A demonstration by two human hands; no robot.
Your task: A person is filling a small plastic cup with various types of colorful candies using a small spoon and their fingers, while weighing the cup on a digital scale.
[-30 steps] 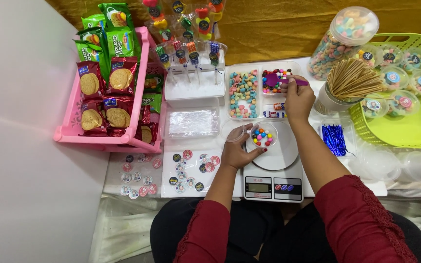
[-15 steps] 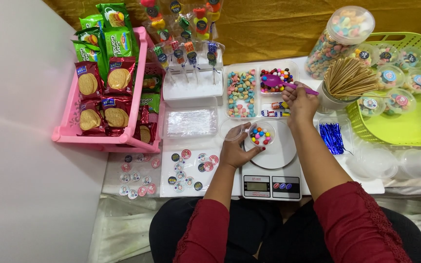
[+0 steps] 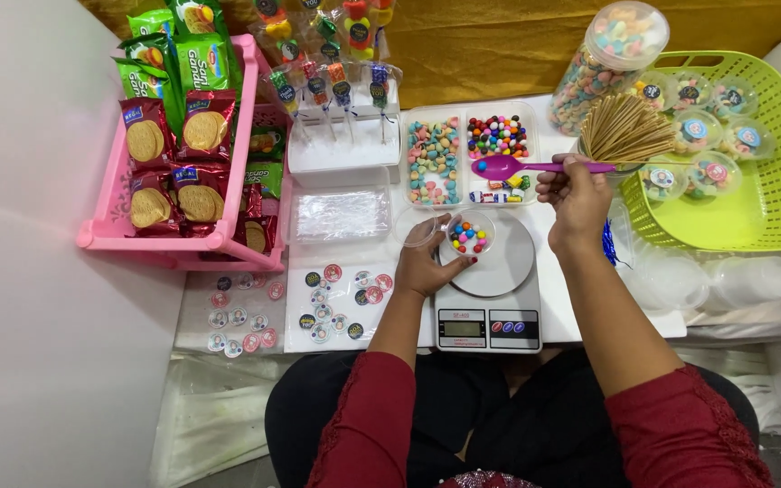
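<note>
My left hand [image 3: 424,264] steadies a small clear cup [image 3: 469,235] of coloured round candies that stands on the white kitchen scale [image 3: 488,294]. My right hand [image 3: 576,194] grips the handle of a purple spoon [image 3: 510,167]. The spoon's bowl hangs over the white divided tray [image 3: 463,156], just above the cup. The tray holds pastel candies on the left, bright round candies at the back right and wrapped sweets in front.
A pink rack [image 3: 178,239] of biscuit packets stands at the left. Candy sticks stand in a white block [image 3: 336,149]. Round stickers [image 3: 336,294] lie on the table. At the right are a candy jar [image 3: 603,59], wooden skewers [image 3: 625,126] and a green basket [image 3: 743,163] of filled cups.
My right hand has drawn the purple spoon back out of the bright candy compartment, toward me and to the right. My left hand stays on the cup.
</note>
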